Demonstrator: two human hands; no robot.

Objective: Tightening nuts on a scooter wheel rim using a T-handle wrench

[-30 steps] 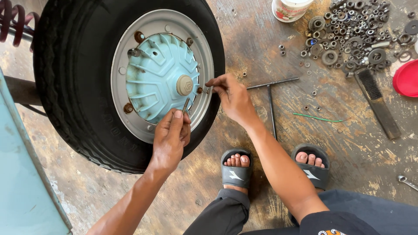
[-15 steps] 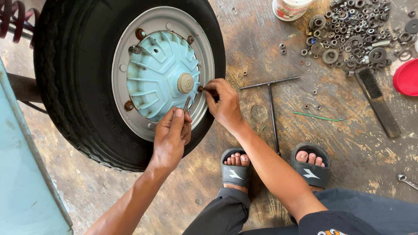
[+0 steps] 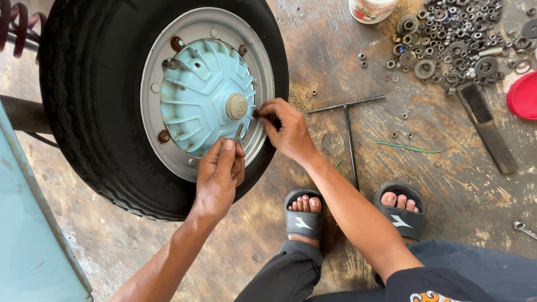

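Observation:
A large black tyre (image 3: 95,106) with a silver rim (image 3: 168,33) and a light blue hub cover (image 3: 196,95) stands in front of me. My right hand (image 3: 288,128) pinches a small nut or bolt end against the rim at the hub cover's right edge. My left hand (image 3: 218,176) rests on the lower rim and holds a thin metal bolt (image 3: 239,133) upright between its fingertips. Rusty studs show around the hub cover.
A T-shaped wrench (image 3: 349,126) lies on the stained floor right of my right hand. A pile of several nuts and washers (image 3: 456,39), a wire brush (image 3: 486,126), a red lid (image 3: 523,95) and a can (image 3: 372,8) lie further right. My sandalled feet (image 3: 349,210) are below.
My right hand moved left from the floor side to the rim's right edge. My left hand stayed on the lower rim.

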